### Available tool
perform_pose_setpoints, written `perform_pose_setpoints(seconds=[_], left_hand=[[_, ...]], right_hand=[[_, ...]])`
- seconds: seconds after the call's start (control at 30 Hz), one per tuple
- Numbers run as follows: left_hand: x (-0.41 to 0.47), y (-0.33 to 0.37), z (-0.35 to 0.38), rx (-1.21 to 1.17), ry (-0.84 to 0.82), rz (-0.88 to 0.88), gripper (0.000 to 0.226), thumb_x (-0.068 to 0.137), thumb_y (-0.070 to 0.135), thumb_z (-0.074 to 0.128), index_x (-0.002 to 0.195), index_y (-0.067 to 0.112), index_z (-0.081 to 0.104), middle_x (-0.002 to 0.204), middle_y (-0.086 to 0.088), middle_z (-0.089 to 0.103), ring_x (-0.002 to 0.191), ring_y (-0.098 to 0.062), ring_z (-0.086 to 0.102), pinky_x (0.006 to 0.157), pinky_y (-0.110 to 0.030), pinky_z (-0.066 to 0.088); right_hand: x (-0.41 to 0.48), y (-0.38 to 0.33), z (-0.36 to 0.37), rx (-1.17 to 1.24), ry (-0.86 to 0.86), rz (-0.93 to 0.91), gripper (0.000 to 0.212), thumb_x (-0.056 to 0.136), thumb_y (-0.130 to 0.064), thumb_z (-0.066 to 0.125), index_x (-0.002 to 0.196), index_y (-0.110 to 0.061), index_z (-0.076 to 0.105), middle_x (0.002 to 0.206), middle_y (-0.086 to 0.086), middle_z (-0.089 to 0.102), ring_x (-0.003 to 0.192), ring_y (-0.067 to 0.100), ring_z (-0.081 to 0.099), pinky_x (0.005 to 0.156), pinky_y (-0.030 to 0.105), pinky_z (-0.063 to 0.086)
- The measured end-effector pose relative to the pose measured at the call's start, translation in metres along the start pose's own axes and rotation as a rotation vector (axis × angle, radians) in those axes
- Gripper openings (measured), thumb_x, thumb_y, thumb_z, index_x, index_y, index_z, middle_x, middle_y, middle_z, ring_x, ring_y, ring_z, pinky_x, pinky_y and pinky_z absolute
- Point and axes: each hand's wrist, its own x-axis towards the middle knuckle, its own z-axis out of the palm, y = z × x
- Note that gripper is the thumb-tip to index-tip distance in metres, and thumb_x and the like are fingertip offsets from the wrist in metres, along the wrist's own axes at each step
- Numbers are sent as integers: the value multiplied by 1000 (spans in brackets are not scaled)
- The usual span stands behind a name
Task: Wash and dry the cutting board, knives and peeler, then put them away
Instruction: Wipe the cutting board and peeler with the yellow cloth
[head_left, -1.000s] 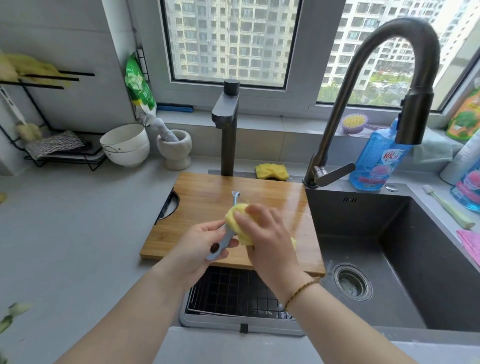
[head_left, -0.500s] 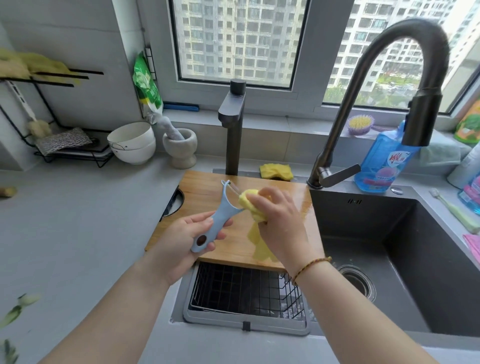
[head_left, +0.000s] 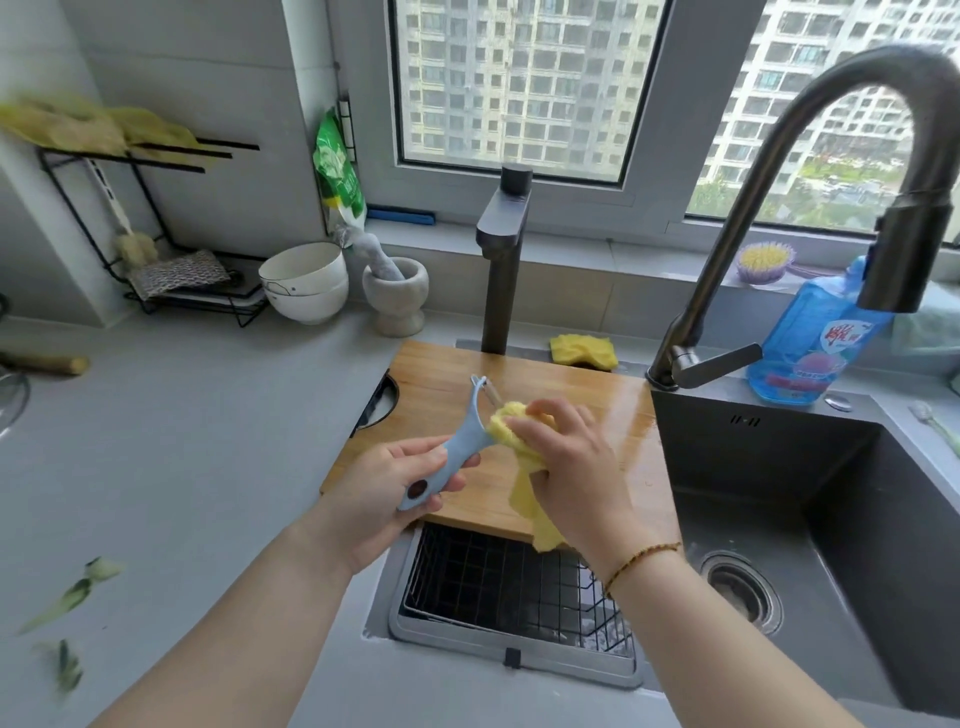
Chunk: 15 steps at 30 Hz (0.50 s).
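A light-blue peeler (head_left: 457, 447) is held by its handle in the left hand (head_left: 384, 488) above the wooden cutting board (head_left: 597, 415), which spans the sink (head_left: 779, 493). A yellow cloth (head_left: 524, 457) is gripped in the right hand (head_left: 571, 462) and pressed against the peeler's head. Wiping appears under way; putting away remains, and no knives are visible.

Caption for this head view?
Left hand holds a pale blue plastic peeler while right hand wipes it with a yellow cloth over wooden cutting board.
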Motion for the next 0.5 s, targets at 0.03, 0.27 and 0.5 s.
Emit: perform_pose_setpoints(seconds=[0.03, 0.27, 0.5], left_hand=[[1, -2, -3, 126, 45, 17, 22, 95, 6, 43, 100, 12, 64, 83, 0, 67, 68, -8, 54, 53, -12, 44], [0, 20, -43, 911, 283, 242, 24, 89, 11, 55, 109, 16, 66, 96, 5, 55, 95, -16, 54, 76, -25, 42], [-23, 59, -88, 979, 324, 176, 17, 86, 15, 57, 97, 25, 64, 68, 5, 59, 57, -4, 52, 53, -11, 42]], right_hand=[[3, -1, -2, 28, 10, 27, 53, 39, 17, 80, 85, -8, 71, 85, 15, 66, 72, 35, 64, 53, 31, 51], [46, -44, 10, 52, -154, -274, 64, 47, -14, 87, 107, -15, 66, 97, 3, 68, 72, 24, 63, 52, 26, 52], [94, -100, 40, -27, -488, -369, 39, 89, -38, 52, 126, -27, 49, 128, -10, 48, 103, 18, 42, 74, 24, 34]])
